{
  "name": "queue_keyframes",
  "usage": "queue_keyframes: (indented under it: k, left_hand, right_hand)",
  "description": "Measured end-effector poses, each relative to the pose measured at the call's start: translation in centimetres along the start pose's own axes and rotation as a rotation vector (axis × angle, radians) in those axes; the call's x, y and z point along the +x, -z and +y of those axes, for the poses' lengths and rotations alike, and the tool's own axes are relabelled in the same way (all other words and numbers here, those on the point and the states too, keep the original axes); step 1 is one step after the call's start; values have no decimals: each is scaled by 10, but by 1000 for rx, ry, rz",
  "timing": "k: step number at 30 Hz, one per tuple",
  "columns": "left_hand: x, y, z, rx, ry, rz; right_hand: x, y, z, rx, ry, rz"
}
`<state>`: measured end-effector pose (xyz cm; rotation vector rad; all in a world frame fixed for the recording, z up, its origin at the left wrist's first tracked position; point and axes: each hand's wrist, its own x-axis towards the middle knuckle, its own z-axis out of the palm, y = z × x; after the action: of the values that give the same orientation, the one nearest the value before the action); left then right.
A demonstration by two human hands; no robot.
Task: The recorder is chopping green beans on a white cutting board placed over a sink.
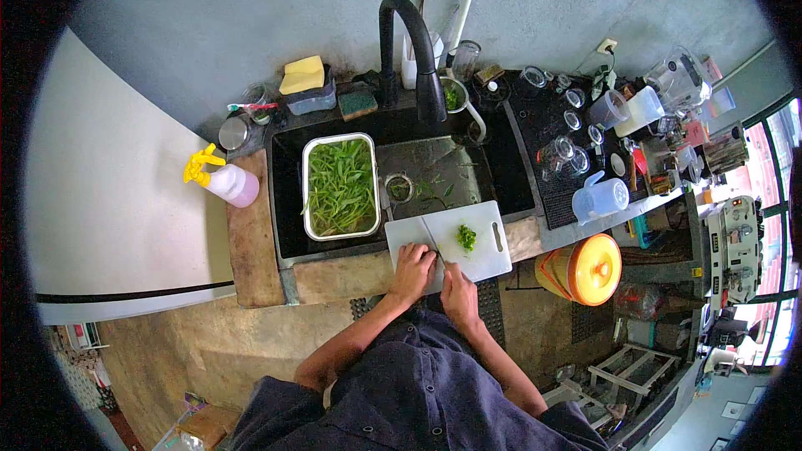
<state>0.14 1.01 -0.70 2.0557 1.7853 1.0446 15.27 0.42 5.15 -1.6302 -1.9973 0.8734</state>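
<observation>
A white plastic cutting board (404,230) lies across the front edge of the sink. My right hand (459,296) is closed around the handle of a kitchen knife (431,233), whose blade points away from me over the board. Close to the left of the blade, my left hand (413,272) rests on the board with its fingers bent; what lies under the fingertips is mostly hidden. To the right of the knife is a small pile of chopped greens (466,237). A white-rimmed tub of leafy green stems (341,188) stands in the sink's left part.
A black faucet (413,44) arches over the sink (438,160), where loose leaves lie near the drain. Left is a spray bottle (233,185). Glass jars, lids and a plastic pitcher (600,198) stand on the right counter, above a lidded yellow bucket (595,269).
</observation>
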Motion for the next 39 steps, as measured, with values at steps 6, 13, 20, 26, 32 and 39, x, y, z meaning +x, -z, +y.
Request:
queue_keyframes:
  k: [6,13,20,26,32,39]
  left_hand:
    - [-5,2,-7,-64,-29,13]
    - [1,16,7,-9,4,-18]
    - [0,14,7,13,50,4]
    - [-2,19,5,49,120,-84]
    - [3,29,13,31,38,-38]
    - [-3,23,5,32,121,-61]
  right_hand:
    - [4,16,-13,-9,-2,-69]
    - [10,3,-8,-5,29,-13]
    - [-6,-4,-1,-37,-7,-68]
    - [7,11,-22,-25,-21,-77]
    - [3,-7,-1,49,88,43]
    - [-8,13,-27,0,-47,-73]
